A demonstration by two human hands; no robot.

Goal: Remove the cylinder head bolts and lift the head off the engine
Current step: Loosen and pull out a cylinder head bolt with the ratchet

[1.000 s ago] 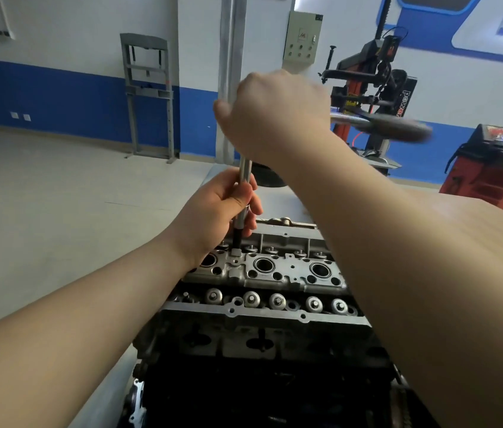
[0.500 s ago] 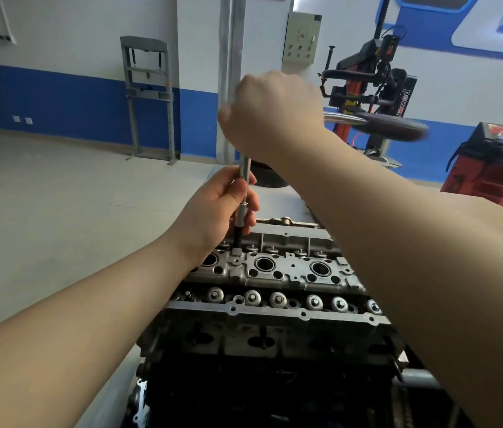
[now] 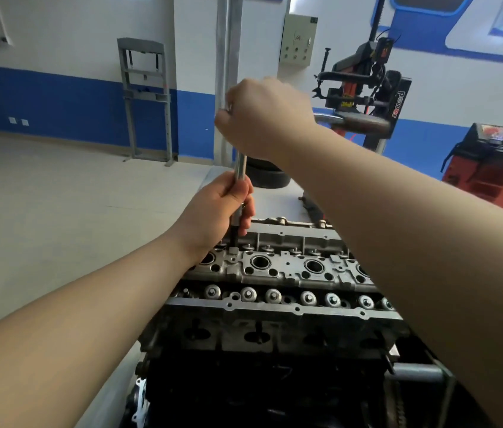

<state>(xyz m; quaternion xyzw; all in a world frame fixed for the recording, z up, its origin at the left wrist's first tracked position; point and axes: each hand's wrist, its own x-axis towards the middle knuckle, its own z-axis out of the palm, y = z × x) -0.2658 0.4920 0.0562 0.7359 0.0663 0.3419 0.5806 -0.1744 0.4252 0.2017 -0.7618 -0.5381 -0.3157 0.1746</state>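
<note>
At two o'clock, the black tyre-changing machine (image 3: 376, 88) carries "power" vertically in white and red letters. At three o'clock, the red wheel-balancer cabinet (image 3: 491, 180) shows white lettering, cut off, not legible in full.

Ratchet head (image 3: 330, 120) behind right hand (image 3: 267, 118)

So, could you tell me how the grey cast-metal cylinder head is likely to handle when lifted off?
The grey cast-metal cylinder head looks thick and long, so probably heavy and rigid. Its stepped edges should offer grip, though any oil film could make it slippery.
</note>
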